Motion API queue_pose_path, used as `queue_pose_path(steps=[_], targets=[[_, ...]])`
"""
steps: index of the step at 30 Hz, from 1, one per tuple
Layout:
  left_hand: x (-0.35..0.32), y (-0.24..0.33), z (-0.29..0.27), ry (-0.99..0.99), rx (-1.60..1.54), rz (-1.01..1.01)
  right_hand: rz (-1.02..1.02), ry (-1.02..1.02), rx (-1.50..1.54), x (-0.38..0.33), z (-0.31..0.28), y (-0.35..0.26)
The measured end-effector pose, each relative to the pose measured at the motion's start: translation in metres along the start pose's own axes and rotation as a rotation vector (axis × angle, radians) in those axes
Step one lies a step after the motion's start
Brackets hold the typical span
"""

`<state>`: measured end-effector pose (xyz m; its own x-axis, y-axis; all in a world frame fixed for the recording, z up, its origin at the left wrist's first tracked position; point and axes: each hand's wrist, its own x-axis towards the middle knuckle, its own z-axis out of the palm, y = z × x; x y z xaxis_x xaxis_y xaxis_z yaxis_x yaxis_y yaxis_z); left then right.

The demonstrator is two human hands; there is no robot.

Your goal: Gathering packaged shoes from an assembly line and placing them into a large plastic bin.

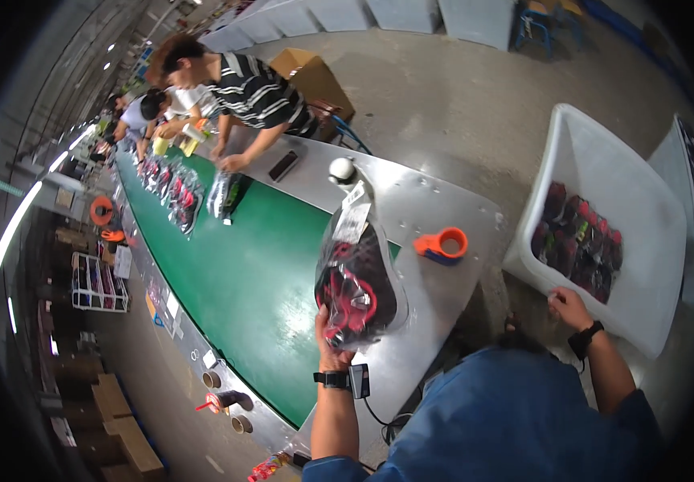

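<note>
My left hand (pixel 333 341) is closed on the lower end of a clear plastic bag (pixel 360 277) with a black-and-red item inside. A white printed label (pixel 352 221) lies at the bag's upper end. The bag is above the table corner, beside the green conveyor belt (pixel 258 265). My right hand (pixel 569 308) is curled shut at the near side of a white plastic bin (pixel 644 297); nothing shows in its fingers. Inside that bin lie several similar bagged items (pixel 576 241).
An orange tape dispenser (pixel 442 246) sits on the metal tabletop (pixel 423 201), with a phone (pixel 283 165) and a white round-topped object (pixel 342 170) farther back. A co-worker in a striped shirt (pixel 254 92) handles a bag (pixel 222 193) across the belt. More bags (pixel 174 189) lie beyond.
</note>
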<state>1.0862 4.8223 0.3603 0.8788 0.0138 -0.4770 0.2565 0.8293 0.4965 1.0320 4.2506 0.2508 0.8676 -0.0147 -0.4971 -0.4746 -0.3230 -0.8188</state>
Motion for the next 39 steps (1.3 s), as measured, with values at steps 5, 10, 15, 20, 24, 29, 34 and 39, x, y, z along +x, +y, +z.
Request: queue_pose_path(steps=[5,10,15,20,24,29,34,39], targets=[[0.013,-0.044,0.096,-0.123,0.148,-0.234,-0.056,0.065,0.001,-0.002,-0.045,0.034],[0.031,-0.11,0.155,-0.144,0.377,-0.392,-0.132,0.174,0.043,-0.018,-0.107,0.058],[0.022,-0.191,0.254,-0.722,1.129,-0.172,-0.247,0.228,0.275,-0.036,-0.153,0.008],[0.027,-0.267,0.282,-0.92,1.385,-0.643,-0.308,-0.151,0.283,-0.069,-0.181,-0.023],[0.033,-0.34,0.31,-0.923,1.354,-0.771,-0.266,-0.201,0.3,-0.082,-0.185,0.026],[0.039,-0.401,0.274,-0.902,1.431,-0.476,-0.189,0.115,0.415,-0.103,-0.207,0.076],[0.025,-0.396,0.22,-0.563,1.586,-0.27,0.188,0.543,0.557,-0.118,-0.24,0.156],[0.004,-0.359,0.123,-0.406,1.643,-0.309,0.163,0.764,0.957,-0.101,-0.267,0.191]])
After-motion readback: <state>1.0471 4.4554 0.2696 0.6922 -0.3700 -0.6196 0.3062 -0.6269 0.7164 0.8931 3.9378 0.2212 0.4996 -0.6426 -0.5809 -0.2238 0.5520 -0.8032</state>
